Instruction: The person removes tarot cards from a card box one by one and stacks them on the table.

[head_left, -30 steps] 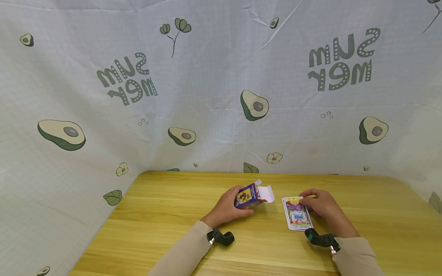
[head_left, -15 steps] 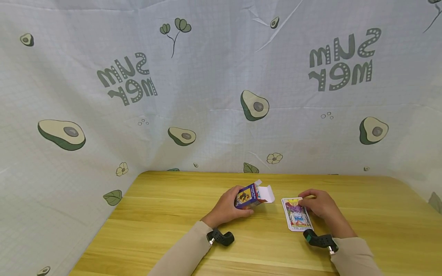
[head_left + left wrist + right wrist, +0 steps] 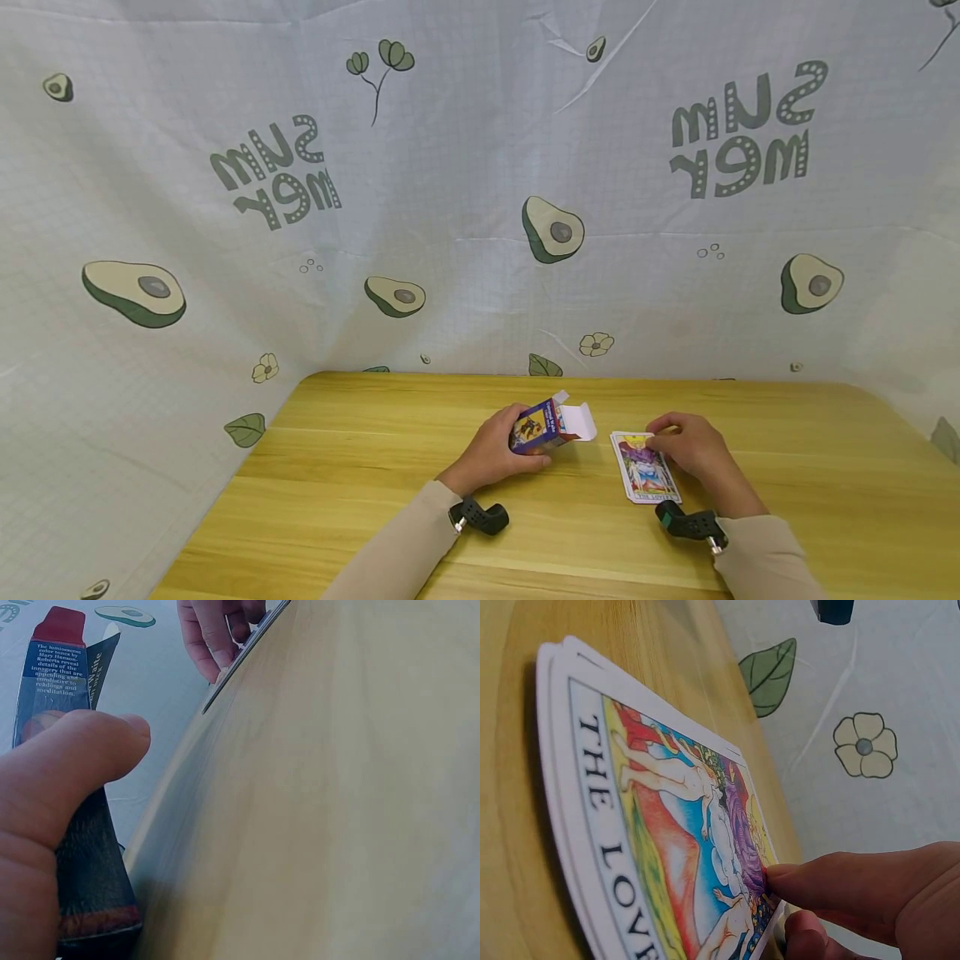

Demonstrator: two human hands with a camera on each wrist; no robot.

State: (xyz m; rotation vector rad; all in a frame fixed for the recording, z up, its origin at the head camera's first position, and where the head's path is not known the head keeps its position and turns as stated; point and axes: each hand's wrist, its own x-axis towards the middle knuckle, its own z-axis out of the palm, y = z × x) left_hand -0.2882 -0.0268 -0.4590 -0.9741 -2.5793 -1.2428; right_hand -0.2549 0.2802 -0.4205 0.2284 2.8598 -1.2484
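Note:
My left hand (image 3: 491,454) grips a purple tarot card box (image 3: 532,427) by its sides, its white end flap standing open toward the right. In the left wrist view the thumb lies across the printed side of the box (image 3: 94,862). To the right, a small stack of tarot cards (image 3: 647,477) shows a face-up card reading "The Love…", the rest of the title cut off in the right wrist view. My right hand (image 3: 693,446) pinches the stack at its far right edge, thumb on the top card (image 3: 690,825) and fingers along the side. The cards below stick out slightly at the left.
Both hands work over a yellow wood-grain table (image 3: 360,467). Behind it hangs a pale cloth (image 3: 465,167) printed with avocados and mirrored lettering. A black wrist camera (image 3: 480,517) sits on the left wrist, another (image 3: 686,523) on the right.
My right hand and the top card have shifted slightly left, and more of the stack's edge shows. The left hand and the box have stayed still.

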